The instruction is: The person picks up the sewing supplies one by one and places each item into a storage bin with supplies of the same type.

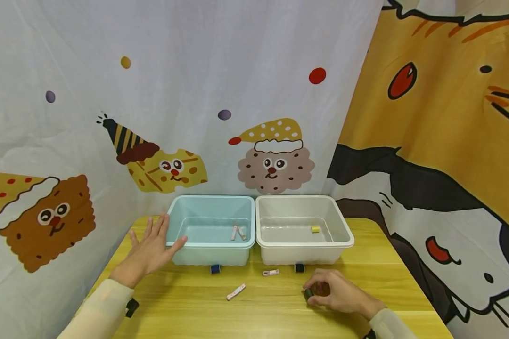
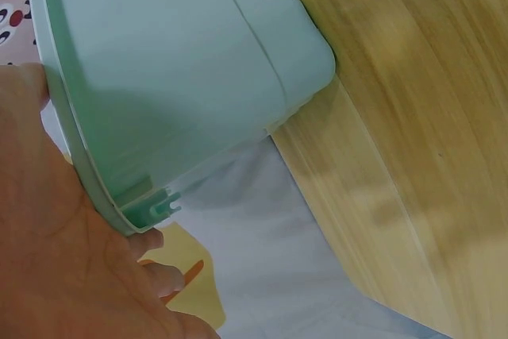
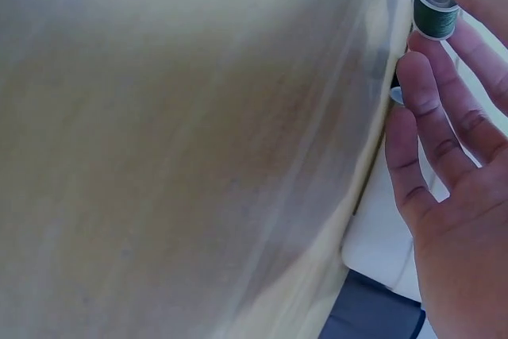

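My right hand (image 1: 341, 292) pinches a spool of dark green thread (image 1: 308, 295) between thumb and fingertips, low over the front right of the table. In the right wrist view the green spool (image 3: 435, 17) shows its white rim, and the other fingers are loosely bent. My left hand (image 1: 152, 247) rests on the left edge of the light blue bin (image 1: 212, 254), its fingers spread and fairly straight. The left wrist view shows that hand (image 2: 71, 220) touching the bin's rim (image 2: 75, 140). Right of the blue bin stands a white bin (image 1: 301, 254).
Inside the blue bin lie two small folded pale strips (image 1: 237, 232); a yellow spool (image 1: 315, 229) lies in the white bin. On the table are a blue spool (image 1: 215, 269), a black spool (image 1: 299, 268) and two pale folded strips (image 1: 236, 292). A printed curtain (image 1: 186, 94) hangs behind.
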